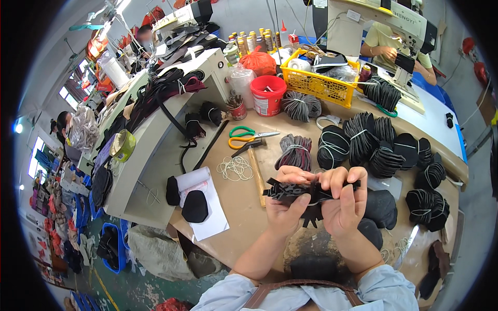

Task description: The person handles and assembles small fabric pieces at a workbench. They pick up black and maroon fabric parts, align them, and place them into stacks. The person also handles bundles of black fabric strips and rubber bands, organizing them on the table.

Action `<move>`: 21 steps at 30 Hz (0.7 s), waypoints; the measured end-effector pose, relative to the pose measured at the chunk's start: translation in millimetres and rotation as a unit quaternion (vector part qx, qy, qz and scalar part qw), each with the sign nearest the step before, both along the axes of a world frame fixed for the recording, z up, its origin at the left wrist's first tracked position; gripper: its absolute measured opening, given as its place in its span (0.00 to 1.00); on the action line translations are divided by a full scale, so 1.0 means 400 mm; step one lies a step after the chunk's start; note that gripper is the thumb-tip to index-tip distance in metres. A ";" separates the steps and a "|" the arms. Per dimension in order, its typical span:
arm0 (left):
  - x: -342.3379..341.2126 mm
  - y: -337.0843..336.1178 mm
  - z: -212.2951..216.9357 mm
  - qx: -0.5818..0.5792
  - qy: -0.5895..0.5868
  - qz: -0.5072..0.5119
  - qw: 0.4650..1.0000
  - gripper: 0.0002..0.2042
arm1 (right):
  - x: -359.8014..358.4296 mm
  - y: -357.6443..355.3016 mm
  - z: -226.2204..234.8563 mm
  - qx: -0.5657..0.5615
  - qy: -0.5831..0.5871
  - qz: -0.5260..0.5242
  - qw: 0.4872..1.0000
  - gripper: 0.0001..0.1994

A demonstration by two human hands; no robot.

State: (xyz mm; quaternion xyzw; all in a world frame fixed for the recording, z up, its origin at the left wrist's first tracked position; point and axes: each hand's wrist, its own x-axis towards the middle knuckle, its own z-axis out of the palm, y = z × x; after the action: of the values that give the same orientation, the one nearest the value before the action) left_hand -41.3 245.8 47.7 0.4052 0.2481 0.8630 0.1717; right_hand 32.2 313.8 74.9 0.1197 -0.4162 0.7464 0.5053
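While hands point(342, 199) grip black pieces point(287, 193), brown worktable point(241, 207), green floor point(148, 287), grey wall point(244, 15)

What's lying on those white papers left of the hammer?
A rounded black piece lies on the white papers, hiding the part beneath it. A second black piece sits at their left edge.

hammer point(256, 176) on table point(241, 220) | held bundle point(288, 192) right | scissors point(255, 137) behind | bucket point(267, 99) beyond

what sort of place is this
Probably a sewing workshop or small factory: an industrial-looking sewing machine stands across the table, spools of thread are grouped behind the red bucket, and tied bundles of dark pieces cover much of the worktop.
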 end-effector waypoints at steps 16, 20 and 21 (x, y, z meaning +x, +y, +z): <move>0.023 -0.005 -0.012 -0.072 0.082 0.118 0.987 0.18 | 0.032 0.038 0.004 0.171 -0.136 -0.073 0.973 0.30; 0.019 -0.013 -0.003 -0.109 0.148 0.167 0.969 0.18 | 0.049 0.059 0.027 0.273 -0.192 -0.120 0.935 0.25; 0.019 -0.010 -0.001 -0.111 0.154 0.174 0.966 0.17 | 0.051 0.068 0.029 0.302 -0.195 -0.128 0.924 0.25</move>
State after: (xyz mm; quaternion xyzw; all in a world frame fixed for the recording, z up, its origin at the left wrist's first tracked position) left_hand -33.7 241.8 47.1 0.4622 0.4323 0.7739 0.0220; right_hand 52.6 341.1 86.6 0.0649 -0.7238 0.5230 0.4453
